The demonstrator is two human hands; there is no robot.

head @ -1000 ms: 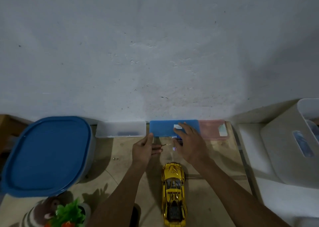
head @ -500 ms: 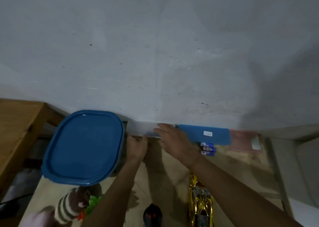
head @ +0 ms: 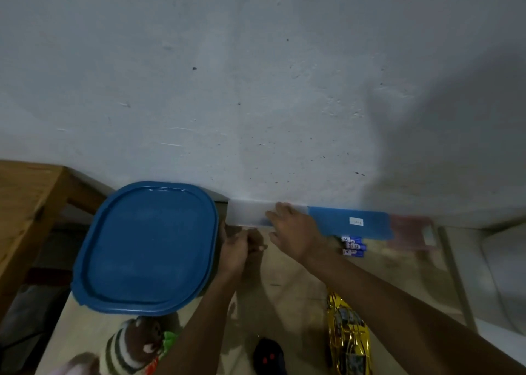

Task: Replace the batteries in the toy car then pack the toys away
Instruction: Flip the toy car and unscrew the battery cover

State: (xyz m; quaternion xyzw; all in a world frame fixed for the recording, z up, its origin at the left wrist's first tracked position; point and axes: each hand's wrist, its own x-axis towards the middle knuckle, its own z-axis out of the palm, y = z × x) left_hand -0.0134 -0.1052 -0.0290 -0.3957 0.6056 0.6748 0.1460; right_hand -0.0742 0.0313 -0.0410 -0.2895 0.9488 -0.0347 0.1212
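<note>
A large container with a blue lid stands far left on the table against the wall, with a striped plush toy nearer, at the bottom edge. Just right of the container the left hand is curled, and I cannot tell whether it holds anything, while the right hand rests straight fingers on a clear box by the wall, grasping nothing. Further right, three batteries lie just beside a blue box, and the yellow toy car sits near, beside the right forearm.
</note>
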